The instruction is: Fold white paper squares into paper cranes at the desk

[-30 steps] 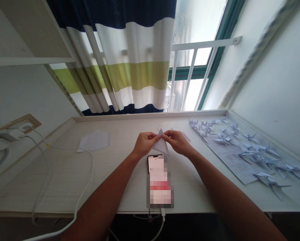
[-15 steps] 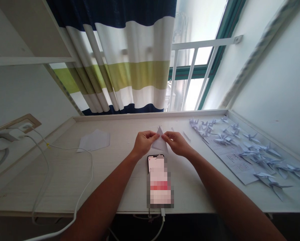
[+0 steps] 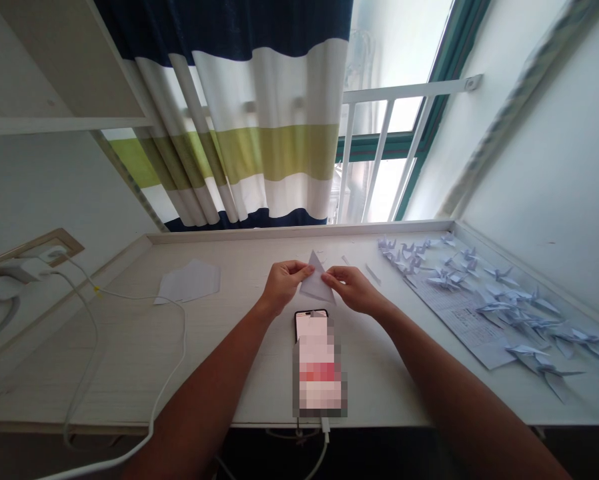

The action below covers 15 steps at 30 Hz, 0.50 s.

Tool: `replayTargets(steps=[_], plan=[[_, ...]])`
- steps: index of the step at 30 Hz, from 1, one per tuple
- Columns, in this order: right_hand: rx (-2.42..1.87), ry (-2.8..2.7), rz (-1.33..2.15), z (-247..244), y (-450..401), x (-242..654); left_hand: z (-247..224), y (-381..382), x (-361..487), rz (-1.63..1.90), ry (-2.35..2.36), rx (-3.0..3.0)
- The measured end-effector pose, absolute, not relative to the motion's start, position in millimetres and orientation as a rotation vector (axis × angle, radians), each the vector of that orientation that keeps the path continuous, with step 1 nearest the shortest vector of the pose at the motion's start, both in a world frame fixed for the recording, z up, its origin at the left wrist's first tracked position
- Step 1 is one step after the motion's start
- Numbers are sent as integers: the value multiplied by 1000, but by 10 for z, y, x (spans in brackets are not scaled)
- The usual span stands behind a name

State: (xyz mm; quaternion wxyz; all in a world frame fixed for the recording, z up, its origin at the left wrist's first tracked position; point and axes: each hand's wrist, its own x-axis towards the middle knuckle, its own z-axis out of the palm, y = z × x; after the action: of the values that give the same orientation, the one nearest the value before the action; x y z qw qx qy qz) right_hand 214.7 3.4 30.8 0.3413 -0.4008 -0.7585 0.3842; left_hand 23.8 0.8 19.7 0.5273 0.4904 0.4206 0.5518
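A small white sheet of paper, folded to a triangle (image 3: 318, 287), is held upright above the desk with its tip pointing away from me. My left hand (image 3: 285, 283) pinches its left edge between thumb and fingers. On the opposite edge, my right hand (image 3: 352, 287) grips it the same way, a little lower. Just below the paper lies a phone (image 3: 311, 327) with a lit, partly blurred screen. The folds on the far side of the paper are hidden.
Several folded paper cranes (image 3: 449, 273) cover the desk's right side, some on a printed sheet (image 3: 474, 333). White paper pieces (image 3: 189, 280) lie at left. Thin paper scraps (image 3: 373, 273) rest behind my right hand. A white cable (image 3: 183, 333) crosses the left side.
The paper triangle has tilted slightly, its tip shifting to the left. My left hand has moved a little left with it; both hands keep their hold.
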Motion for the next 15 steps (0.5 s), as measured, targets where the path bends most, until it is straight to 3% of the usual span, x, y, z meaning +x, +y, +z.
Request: replayTargets(steps=[15], plan=[[-1154, -2152, 887, 308, 44, 2168, 197, 121, 111, 1546, 1095, 1083]])
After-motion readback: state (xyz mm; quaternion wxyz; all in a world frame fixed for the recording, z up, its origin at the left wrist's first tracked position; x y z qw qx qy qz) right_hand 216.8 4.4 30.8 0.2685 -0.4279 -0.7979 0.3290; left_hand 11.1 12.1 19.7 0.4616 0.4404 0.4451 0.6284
